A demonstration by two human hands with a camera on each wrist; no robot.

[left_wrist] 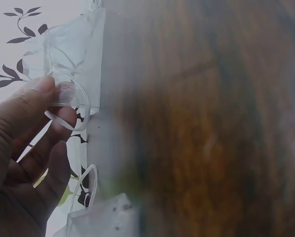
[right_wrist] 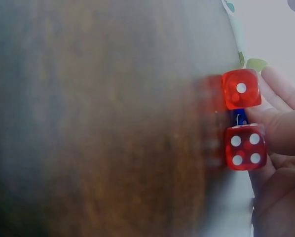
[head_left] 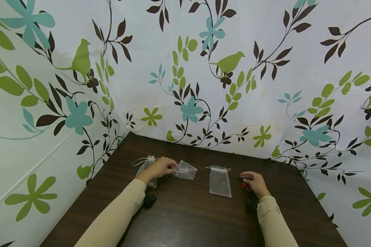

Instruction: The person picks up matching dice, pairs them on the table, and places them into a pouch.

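My left hand (head_left: 160, 168) pinches the edge of a sheer white drawstring bag (head_left: 187, 171) between thumb and forefinger; a ribbon loop (left_wrist: 86, 106) hangs by the fingertips. Beneath the left wrist lies another sheer bag (head_left: 153, 183), with dotted contents showing through, partly hidden by the arm. My right hand (head_left: 256, 182) is at a small group of dice on the table, thumb and fingertips around a blue die (right_wrist: 240, 117). Two red dice sit in front of it, one showing a single pip (right_wrist: 241, 89), the other showing four (right_wrist: 245, 147); they partly hide the blue die and fingertips.
A third sheer drawstring bag (head_left: 220, 181) lies flat on the dark wooden table (head_left: 191, 219) between the hands. A patterned cloth (head_left: 185, 85) hangs behind the table and along its sides. Black wrist devices (head_left: 149, 200) show under both forearms.
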